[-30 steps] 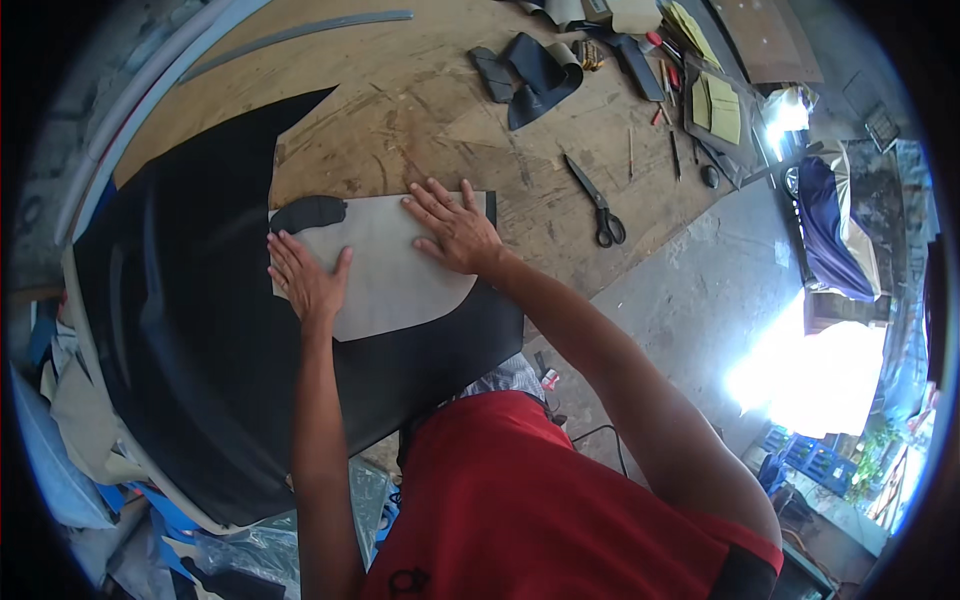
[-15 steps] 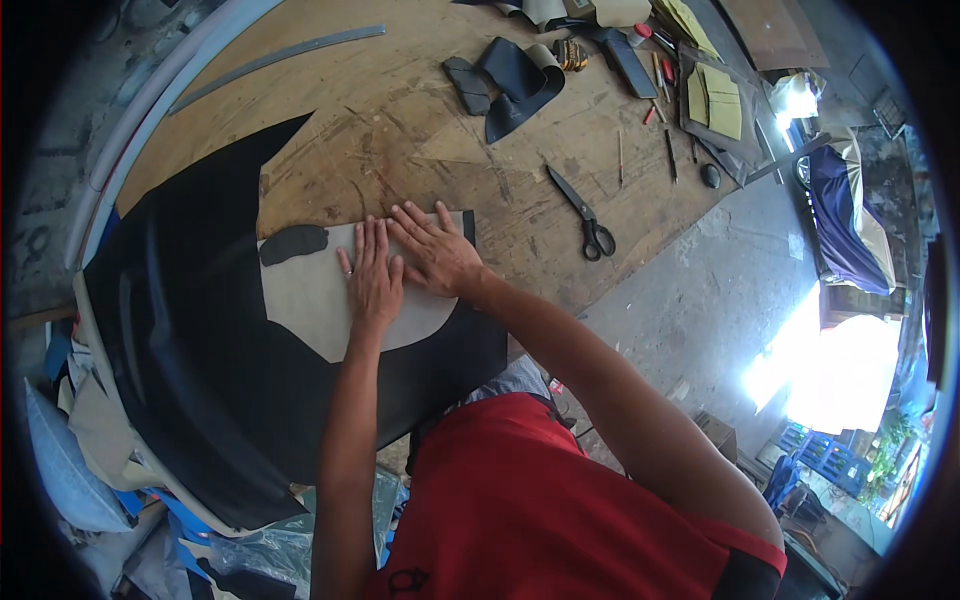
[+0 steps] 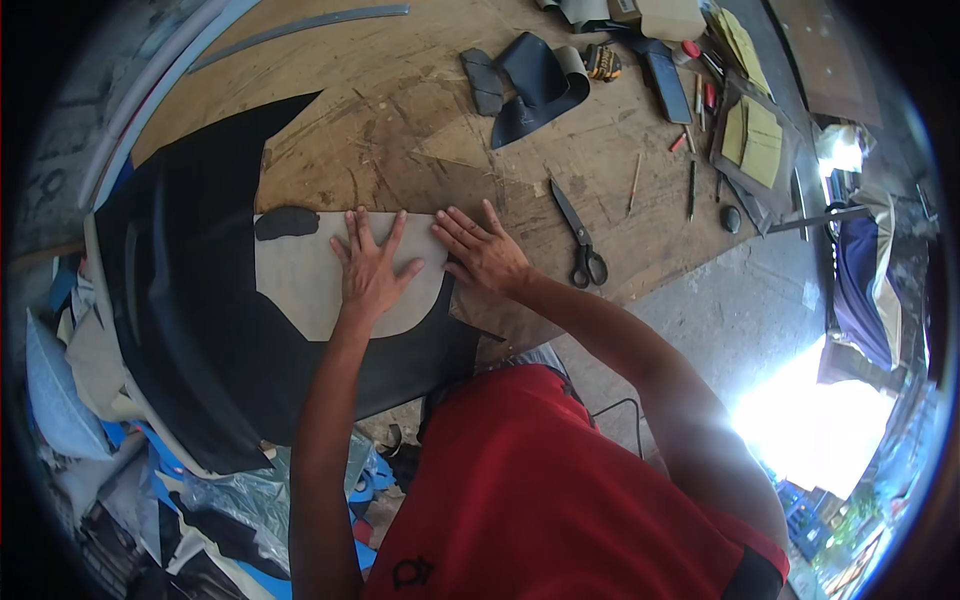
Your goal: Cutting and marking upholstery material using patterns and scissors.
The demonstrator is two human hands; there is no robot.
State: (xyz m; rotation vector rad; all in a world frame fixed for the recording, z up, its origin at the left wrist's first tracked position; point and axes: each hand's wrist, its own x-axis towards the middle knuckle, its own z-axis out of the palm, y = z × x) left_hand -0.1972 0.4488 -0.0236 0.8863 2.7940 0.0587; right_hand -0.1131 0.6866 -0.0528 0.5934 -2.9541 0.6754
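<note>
My left hand (image 3: 372,268) lies open with spread fingers on a pale beige flat piece (image 3: 308,278), which rests on a large black sheet (image 3: 180,330). My right hand (image 3: 485,255) is open, pressed flat at the beige piece's right edge, partly over the wooden tabletop (image 3: 350,150). A small dark flat piece (image 3: 285,223) sits on the beige piece's upper left corner. Black-handled scissors (image 3: 578,235) lie right of my right hand.
Black scraps (image 3: 530,90), a tape measure (image 3: 603,62), a dark phone-like slab (image 3: 668,85), pens (image 3: 690,178) and yellow paper patterns (image 3: 755,145) lie at the back right. A metal strip (image 3: 300,22) lies at the back left. Piled material (image 3: 110,390) is at left.
My left hand has moved right from the left edge and spread its fingers. My right hand has shifted to the right edge. The black sheet's right edge now sits lower, exposing wood there.
</note>
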